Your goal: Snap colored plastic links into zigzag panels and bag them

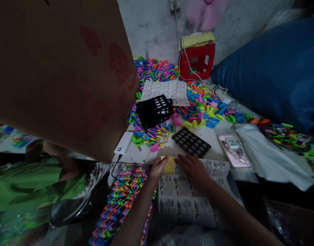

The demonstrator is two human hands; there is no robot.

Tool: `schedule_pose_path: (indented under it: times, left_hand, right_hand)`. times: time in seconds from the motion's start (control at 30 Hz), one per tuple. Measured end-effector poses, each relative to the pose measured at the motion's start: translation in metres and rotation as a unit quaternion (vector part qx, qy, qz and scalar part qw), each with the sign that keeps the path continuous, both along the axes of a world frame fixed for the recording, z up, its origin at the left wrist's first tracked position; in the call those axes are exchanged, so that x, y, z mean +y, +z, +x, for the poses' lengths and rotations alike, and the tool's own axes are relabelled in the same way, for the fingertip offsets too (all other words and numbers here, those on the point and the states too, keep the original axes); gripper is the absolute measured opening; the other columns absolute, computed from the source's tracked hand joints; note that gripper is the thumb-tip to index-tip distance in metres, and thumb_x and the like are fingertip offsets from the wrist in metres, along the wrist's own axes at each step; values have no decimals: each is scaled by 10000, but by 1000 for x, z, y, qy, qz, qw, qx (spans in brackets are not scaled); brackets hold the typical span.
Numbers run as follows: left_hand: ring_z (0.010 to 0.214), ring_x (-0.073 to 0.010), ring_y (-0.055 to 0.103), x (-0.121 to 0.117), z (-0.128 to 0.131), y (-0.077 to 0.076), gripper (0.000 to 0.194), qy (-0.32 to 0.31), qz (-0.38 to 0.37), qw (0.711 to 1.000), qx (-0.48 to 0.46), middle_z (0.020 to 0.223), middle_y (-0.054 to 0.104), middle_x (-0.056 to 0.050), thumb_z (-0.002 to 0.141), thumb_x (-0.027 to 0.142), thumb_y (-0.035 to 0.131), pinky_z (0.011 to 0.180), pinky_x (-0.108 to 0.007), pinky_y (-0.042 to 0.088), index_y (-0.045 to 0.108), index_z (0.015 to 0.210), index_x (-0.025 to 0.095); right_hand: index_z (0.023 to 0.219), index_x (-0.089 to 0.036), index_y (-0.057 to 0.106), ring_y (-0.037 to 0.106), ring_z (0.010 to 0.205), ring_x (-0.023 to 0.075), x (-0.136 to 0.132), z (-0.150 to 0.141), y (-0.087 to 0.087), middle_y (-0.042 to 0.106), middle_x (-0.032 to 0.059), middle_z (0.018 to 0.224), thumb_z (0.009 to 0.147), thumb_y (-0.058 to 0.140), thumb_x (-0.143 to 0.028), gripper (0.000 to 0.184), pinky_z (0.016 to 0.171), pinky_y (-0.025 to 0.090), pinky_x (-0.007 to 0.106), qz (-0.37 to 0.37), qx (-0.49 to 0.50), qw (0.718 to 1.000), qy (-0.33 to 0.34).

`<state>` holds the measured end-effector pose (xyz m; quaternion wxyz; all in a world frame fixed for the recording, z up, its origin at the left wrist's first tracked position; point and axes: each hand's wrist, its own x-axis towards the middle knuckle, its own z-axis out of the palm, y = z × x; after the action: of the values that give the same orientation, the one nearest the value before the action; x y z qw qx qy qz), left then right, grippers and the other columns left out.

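Note:
A white label sheet [172, 205] printed with rows of dark text is spread in front of me, below the table's near edge. Its top left part shows a bare yellow patch [169, 166]. My left hand [158, 168] pinches the sheet at the left side of this patch, thumb on top. To the right of the patch, my right hand [191, 168] is closed over the sheet's top edge with curled fingers; its thumb is hidden. Just beyond the right hand, a black plastic grid tray [191, 141] lies on the table.
Colourful plastic pieces [159, 70] are heaped across the table, around stacked black trays [154, 111] and another label sheet [169, 89]. A large cardboard box [69, 75] blocks the left. A power bank [123, 142], phone [235, 152], red stool [196, 61] and blue sack [274, 71] are around. A person's green-clothed body [31, 184] is at left.

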<state>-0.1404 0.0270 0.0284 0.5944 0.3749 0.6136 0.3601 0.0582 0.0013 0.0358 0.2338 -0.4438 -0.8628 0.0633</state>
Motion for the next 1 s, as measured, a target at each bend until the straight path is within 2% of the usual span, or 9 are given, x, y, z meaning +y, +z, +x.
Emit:
schedule_pose_path:
  times: [0.1,0.23,0.37,0.43,0.53,0.6,0.73,0.83,1.0]
  left_hand:
    - [644,-220,663,7,-2,-11,605,-38,12,999,27,684,697,-71,618,698,657,633,-313,519,689,790,119]
    - [708,-231,661,14,-6,-17,571,-62,41,995,62,730,702,-76,697,677,594,656,-309,513,692,794,124]
    - [932,-257,639,16,-12,-4,361,-108,100,982,116,939,715,-78,769,480,624,841,-340,496,710,927,166]
    - [1057,-264,596,17,-12,11,377,-150,174,952,204,1104,676,-83,757,325,650,954,-376,448,669,1107,184]
    - [1207,-265,495,24,1,34,591,-160,302,870,354,1285,563,-100,756,176,623,1058,-421,362,513,1336,201]
    - [1258,-252,452,29,21,43,538,-191,358,826,391,1338,523,-99,830,187,559,1087,-423,334,483,1362,211]
    - [1306,-278,415,33,67,40,415,-342,381,764,393,1430,453,-123,916,338,499,1106,-455,317,548,1302,196]
    - [1320,-313,388,29,85,26,387,-372,370,749,405,1430,438,-146,907,373,521,1105,-497,306,604,1231,180]
    - [1318,-290,379,18,82,8,371,-345,376,768,388,1321,508,-109,886,312,564,1113,-461,314,595,1235,191]
  right_hand:
    - [1024,-209,628,514,1102,225,-8,7,2,594,90,1192,745,440,5,399,940,428,396,-45,131,990,-22]
    - [819,-219,557,531,1081,231,-21,29,9,571,95,1115,729,431,-27,247,909,456,406,-44,258,964,-49]
    - [822,-241,499,546,1048,246,-26,68,25,566,86,1061,799,471,-138,109,882,463,423,-56,358,922,-137]
    - [925,-247,522,556,1017,244,-20,87,36,578,77,1033,831,516,-223,98,885,455,428,-61,382,904,-183]
    - [1001,-246,544,574,910,215,5,106,54,597,50,956,850,555,-324,170,851,456,398,-83,349,908,-217]
    - [979,-238,550,575,848,198,32,109,62,600,38,922,844,566,-357,181,814,462,371,-96,311,925,-195]
    - [978,-217,546,575,829,186,97,100,58,612,36,917,809,565,-338,208,755,462,331,-154,235,956,-89]
    - [962,-205,524,551,786,162,139,89,41,599,17,892,768,557,-298,218,729,458,307,-208,200,957,-28]
    - [942,-194,510,526,783,157,172,75,9,577,-3,868,706,599,-286,268,704,449,282,-259,160,952,15]
